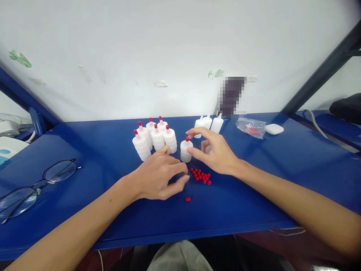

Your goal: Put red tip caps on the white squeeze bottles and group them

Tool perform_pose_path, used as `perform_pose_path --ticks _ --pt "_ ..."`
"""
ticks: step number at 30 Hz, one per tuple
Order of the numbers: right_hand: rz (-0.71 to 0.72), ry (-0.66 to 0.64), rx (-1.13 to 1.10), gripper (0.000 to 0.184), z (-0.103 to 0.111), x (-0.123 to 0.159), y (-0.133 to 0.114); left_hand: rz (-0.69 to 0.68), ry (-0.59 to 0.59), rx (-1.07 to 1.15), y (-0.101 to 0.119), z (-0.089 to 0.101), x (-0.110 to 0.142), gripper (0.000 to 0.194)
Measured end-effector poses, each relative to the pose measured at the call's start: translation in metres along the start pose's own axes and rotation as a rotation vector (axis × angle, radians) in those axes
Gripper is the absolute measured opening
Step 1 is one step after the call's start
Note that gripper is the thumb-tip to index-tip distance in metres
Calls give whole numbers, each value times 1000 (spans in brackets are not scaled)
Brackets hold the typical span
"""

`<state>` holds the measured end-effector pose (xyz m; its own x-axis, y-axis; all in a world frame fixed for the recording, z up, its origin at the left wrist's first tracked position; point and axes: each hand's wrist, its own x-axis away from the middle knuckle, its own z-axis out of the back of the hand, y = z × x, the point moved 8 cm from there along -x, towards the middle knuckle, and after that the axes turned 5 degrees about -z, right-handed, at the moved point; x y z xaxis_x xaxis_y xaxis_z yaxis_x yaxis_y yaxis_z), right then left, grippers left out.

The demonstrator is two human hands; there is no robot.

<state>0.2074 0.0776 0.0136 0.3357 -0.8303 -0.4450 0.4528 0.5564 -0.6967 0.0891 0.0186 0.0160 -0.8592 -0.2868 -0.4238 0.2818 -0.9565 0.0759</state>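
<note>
A small white bottle with a red cap (pixel 186 149) stands upright on the blue table (pixel 254 180). My right hand (pixel 216 152) curls beside it, fingertips touching its side and hovering over its cap. My left hand (pixel 160 177) rests just left of a pile of several loose red caps (pixel 200 175), fingers bent and pinched together; whether they hold anything is hidden. One stray red cap (pixel 188 199) lies nearer to me. Several capped white bottles (pixel 155 139) stand in a cluster behind my left hand. Three uncapped white bottles (pixel 208 123) stand behind my right hand.
A pair of glasses (pixel 34 188) lies at the left. A clear plastic bag with red pieces (pixel 251 127) and a white earbud case (pixel 274 129) sit at the back right. A white wall rises behind the table, dark frame bars at both sides.
</note>
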Motion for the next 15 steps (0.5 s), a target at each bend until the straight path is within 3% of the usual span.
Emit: perform_pose_path --ticks 3,7,11,15 --pt "9 39 -96 26 7 1 3 -12 -124 65 13 -15 -1 36" --pt "2 152 -155 25 18 0 12 -111 -276 -41 30 -33 1 54" --pt "-46 227 -107 11 24 -5 22 -167 -273 -91 34 -35 2 47" --pt "-17 318 -70 23 33 -5 18 -178 -237 -103 32 -32 1 42"
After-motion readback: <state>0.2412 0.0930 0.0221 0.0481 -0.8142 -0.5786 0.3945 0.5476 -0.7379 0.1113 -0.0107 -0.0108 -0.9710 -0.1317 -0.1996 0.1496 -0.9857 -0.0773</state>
